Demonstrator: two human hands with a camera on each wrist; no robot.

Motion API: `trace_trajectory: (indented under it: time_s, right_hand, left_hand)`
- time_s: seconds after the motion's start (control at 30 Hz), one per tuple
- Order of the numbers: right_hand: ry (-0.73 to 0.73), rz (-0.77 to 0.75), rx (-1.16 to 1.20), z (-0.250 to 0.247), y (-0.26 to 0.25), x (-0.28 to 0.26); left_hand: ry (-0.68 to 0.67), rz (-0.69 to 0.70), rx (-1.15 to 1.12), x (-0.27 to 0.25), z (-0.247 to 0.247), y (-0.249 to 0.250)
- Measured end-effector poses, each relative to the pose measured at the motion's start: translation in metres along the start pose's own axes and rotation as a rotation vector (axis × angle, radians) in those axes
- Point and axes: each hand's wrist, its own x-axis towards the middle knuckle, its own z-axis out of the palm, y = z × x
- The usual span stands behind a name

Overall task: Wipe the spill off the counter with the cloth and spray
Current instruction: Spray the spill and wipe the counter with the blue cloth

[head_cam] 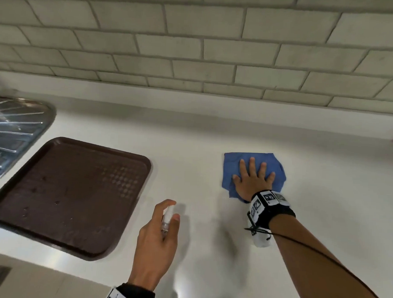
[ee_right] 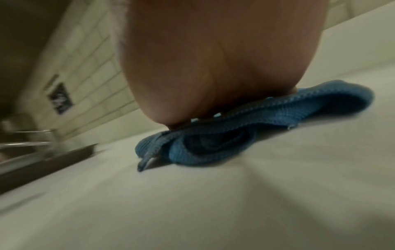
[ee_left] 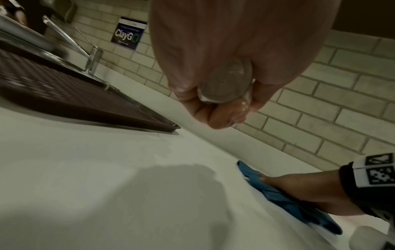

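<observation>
A blue cloth [head_cam: 232,170] lies crumpled on the white counter [head_cam: 191,148], right of centre. My right hand [head_cam: 252,177] presses flat on it with fingers spread; in the right wrist view the palm [ee_right: 213,67] sits on the bunched cloth [ee_right: 235,135]. My left hand [head_cam: 159,232] hovers above the counter near the front, curled round a small clear spray bottle [head_cam: 167,217] with its nozzle pointing away from me. The left wrist view shows the bottle's round base [ee_left: 224,84] between my fingers, with the cloth [ee_left: 288,199] beyond. I cannot make out a spill.
A dark brown tray [head_cam: 69,195] lies on the counter at the left. Behind it is a steel sink drainer [head_cam: 15,133] and a tap [ee_left: 70,44]. A tiled wall [head_cam: 217,49] runs along the back. The counter's front edge is at the lower left.
</observation>
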Motion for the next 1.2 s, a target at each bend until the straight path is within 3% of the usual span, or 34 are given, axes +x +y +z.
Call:
trace_trajectory:
  time_s: [0.13,0.27,0.43,0.63,0.77,0.9,1.07,1.2]
  right_hand:
    - [-0.040,-0.284,-0.094,0.024,-0.031,-0.025]
    - [0.068,-0.429,-0.132,0.062,-0.002,-0.071]
    - [0.165,-0.400,-0.129,0.072,0.084,-0.112]
    - [0.047,-0.132,-0.112,0.022,0.146,-0.074]
    - [0.017,-0.060,-0.003,0.003,0.119,-0.024]
    - [-0.017,-0.139,-0.049,0.003,0.060,-0.011]
    - [0.004,-0.337,-0.072,0.042,0.021,-0.061]
    - [0.077,-0.371,-0.116,0.082,0.042,-0.117]
  left_hand:
    - [0.048,-0.060,0.012,-0.011,0.014,0.009]
    - [0.063,-0.092,0.010,-0.016,0.028,0.017]
    - [0.054,-0.078,0.030,-0.013,0.051,0.030]
    - [0.009,-0.046,0.040,-0.007,0.071,0.045]
    - [0.034,-0.048,0.031,-0.008,0.073,0.047]
    - [0.050,-0.051,0.026,-0.009,0.072,0.043]
    - [0.055,-0.040,0.020,-0.007,0.068,0.037]
    - [0.015,-0.031,0.026,-0.001,0.059,0.026]
